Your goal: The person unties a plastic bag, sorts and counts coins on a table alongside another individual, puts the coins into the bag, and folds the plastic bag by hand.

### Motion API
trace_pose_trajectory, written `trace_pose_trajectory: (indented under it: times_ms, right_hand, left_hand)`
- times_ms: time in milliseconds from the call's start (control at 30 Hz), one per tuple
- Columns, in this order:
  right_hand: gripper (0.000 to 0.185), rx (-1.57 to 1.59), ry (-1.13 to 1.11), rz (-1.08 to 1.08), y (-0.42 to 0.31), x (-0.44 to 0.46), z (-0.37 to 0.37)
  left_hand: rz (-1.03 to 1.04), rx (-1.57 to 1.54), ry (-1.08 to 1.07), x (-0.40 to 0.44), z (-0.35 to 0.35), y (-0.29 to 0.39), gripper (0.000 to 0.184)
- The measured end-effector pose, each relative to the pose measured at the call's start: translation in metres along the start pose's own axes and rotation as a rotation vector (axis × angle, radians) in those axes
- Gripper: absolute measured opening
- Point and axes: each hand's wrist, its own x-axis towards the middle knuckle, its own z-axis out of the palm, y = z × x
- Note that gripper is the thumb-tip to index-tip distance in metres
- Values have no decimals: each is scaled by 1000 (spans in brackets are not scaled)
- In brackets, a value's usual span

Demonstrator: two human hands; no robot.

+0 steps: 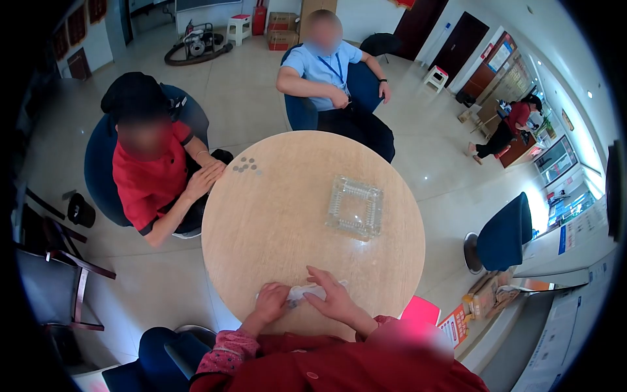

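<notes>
A thin, crumpled white tissue-like strip [300,290] lies on the round wooden table [281,215] near its front edge. My left hand [272,303] is closed over the strip's left end, fingers curled. Across its right part rests my right hand [332,302], with the fingers stretched out and the thumb apart. A few small grey, coin-like pieces [293,304] show between the hands, just below the strip; part of them is hidden. Farther back on the table stands a square clear glass ashtray [355,208].
Several coins [245,166] lie at the table's far left. A person in red [153,163] sits at the left edge; another in light blue [326,72] sits behind the table. A third person [516,124] stands far right. A blue chair [506,235] is at the right.
</notes>
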Motion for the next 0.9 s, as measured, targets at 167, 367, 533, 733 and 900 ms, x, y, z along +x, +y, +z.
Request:
trace_pose_trajectory:
  times_ms: [167, 367, 533, 733, 900]
  right_hand:
    - [70, -22, 29, 13, 13, 2, -13]
    - [81, 90, 83, 55, 31, 17, -25]
    - [76, 745, 153, 321, 32, 49, -41]
    - [34, 1781, 264, 406, 51, 110, -109]
    - [42, 1889, 246, 212, 32, 126, -118]
  left_hand:
    - [-18, 35, 87, -5, 7, 0, 26]
    - [-25, 100, 103, 0, 13, 2, 27]
    - [-76, 99, 100, -2, 12, 8, 24]
    - [-142, 129, -15, 1, 14, 5, 28]
    - [-86, 160, 45, -4, 17, 4, 30]
